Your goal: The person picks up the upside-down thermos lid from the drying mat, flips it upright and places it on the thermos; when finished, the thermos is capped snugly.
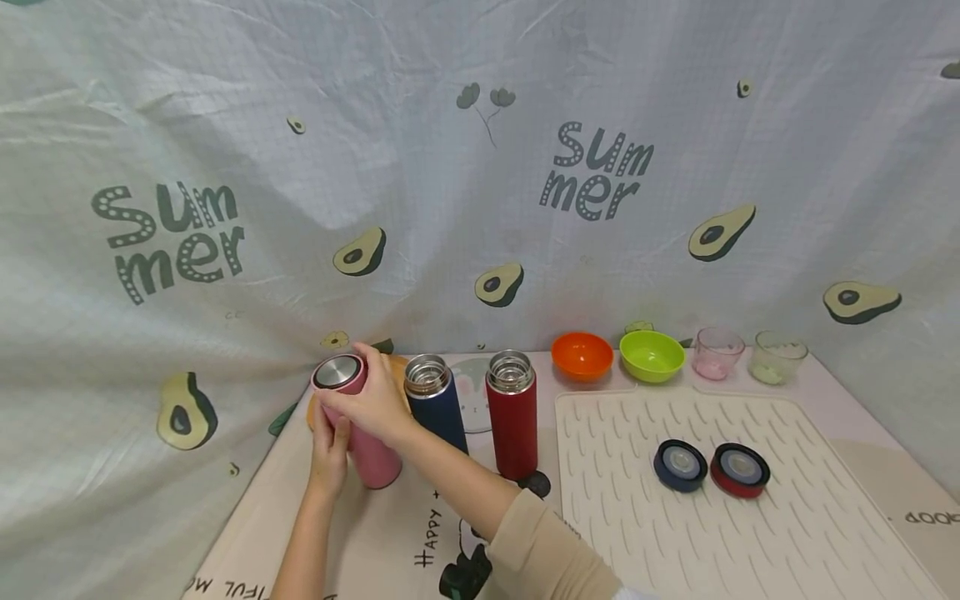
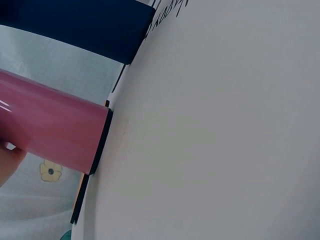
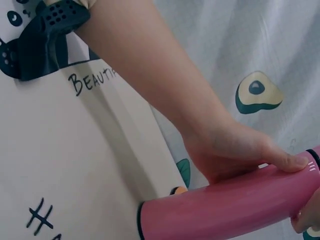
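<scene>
A pink thermos bottle [image 1: 375, 458] stands at the left of the table, with its steel-topped lid [image 1: 339, 372] on. My left hand [image 1: 327, 458] grips its body from the left, the thumb near the top in the right wrist view. My right hand [image 1: 381, 402] reaches across and grips around the lid end from above. Just right of it stand a navy thermos bottle [image 1: 441, 415] and a red thermos bottle [image 1: 516, 433], both without lids, steel mouths showing. In the left wrist view, the pink bottle's dark base is close to the table.
A cream ribbed mat [image 1: 615, 533] lies at the right, bearing a navy lid [image 1: 680, 467] and a red lid [image 1: 740, 471]. Behind it stand an orange bowl [image 1: 582, 357], a green bowl [image 1: 652, 357], a pink glass cup [image 1: 717, 354] and a greenish glass cup [image 1: 777, 358]. A printed curtain [image 1: 420, 167] hangs behind.
</scene>
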Action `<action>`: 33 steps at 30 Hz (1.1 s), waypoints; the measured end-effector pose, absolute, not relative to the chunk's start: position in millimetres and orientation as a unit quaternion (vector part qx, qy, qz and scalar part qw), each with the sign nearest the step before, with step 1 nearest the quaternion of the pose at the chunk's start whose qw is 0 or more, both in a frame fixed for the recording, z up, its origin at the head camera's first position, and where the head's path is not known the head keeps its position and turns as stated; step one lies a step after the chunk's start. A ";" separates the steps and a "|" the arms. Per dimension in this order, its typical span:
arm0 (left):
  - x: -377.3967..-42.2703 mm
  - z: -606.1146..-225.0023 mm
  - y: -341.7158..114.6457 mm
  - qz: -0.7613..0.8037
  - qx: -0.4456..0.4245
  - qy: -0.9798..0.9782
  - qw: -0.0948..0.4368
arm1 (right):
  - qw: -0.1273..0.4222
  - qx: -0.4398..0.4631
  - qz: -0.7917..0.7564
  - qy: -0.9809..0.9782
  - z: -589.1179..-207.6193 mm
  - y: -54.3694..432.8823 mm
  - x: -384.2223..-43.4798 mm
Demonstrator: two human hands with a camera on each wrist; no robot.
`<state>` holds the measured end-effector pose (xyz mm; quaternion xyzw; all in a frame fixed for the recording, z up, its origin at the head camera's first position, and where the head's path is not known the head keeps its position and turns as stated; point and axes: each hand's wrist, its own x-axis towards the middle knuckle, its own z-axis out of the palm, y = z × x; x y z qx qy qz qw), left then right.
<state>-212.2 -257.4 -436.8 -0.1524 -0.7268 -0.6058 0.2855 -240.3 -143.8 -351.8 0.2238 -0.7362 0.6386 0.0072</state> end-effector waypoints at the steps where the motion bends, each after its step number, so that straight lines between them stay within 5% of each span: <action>1: -212.4 -436.6 -257.4 -0.605 -0.150 -0.728 0.285 | 0.005 0.219 0.632 -0.743 -351.0 -143.9 -240.8; 29: -212.1 -437.7 -258.0 -0.604 -0.157 -0.724 0.294 | -0.048 0.245 0.624 -0.740 -338.5 -139.4 -247.6; 33: -210.9 -434.9 -256.3 -0.595 -0.156 -0.728 0.303 | -0.020 0.252 0.602 -0.758 -339.1 -140.0 -248.3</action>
